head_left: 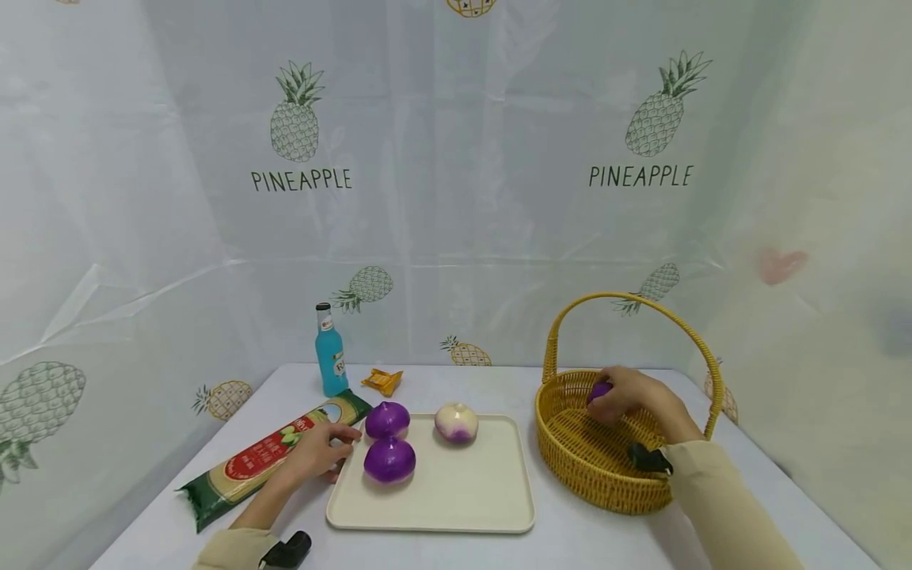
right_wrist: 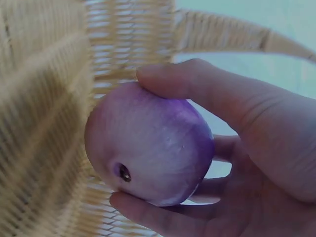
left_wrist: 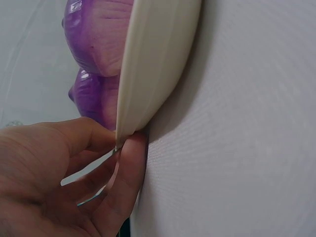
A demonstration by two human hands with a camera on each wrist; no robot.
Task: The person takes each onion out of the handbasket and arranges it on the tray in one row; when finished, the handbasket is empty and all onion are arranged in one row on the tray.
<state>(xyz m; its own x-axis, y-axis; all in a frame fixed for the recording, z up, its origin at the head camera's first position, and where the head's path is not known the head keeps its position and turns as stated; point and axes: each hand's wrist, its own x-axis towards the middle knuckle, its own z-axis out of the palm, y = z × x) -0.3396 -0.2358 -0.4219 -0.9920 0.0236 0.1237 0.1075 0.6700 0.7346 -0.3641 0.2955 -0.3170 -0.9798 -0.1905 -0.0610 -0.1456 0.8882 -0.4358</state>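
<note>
In the head view my right hand [head_left: 625,396] is inside the yellow wicker basket [head_left: 598,491], gripping a purple onion [head_left: 601,390]. The right wrist view shows the onion [right_wrist: 148,143] between thumb and fingers, its paler side with a small dark hole facing the camera. My left hand [head_left: 321,453] pinches the left rim of the cream tray [head_left: 470,499], with the thumb above the edge and a finger below it [left_wrist: 131,163]. Two purple onions [head_left: 389,460] sit at the tray's left side. A whitish onion with a purple patch [head_left: 457,423] lies near its back edge.
A green and red long packet [head_left: 264,455] lies slantwise left of the tray, beside my left hand. Behind it stand a blue bottle [head_left: 331,352] and a small orange wrapped snack [head_left: 383,381]. The basket's tall handle [head_left: 641,299] arches above my right hand.
</note>
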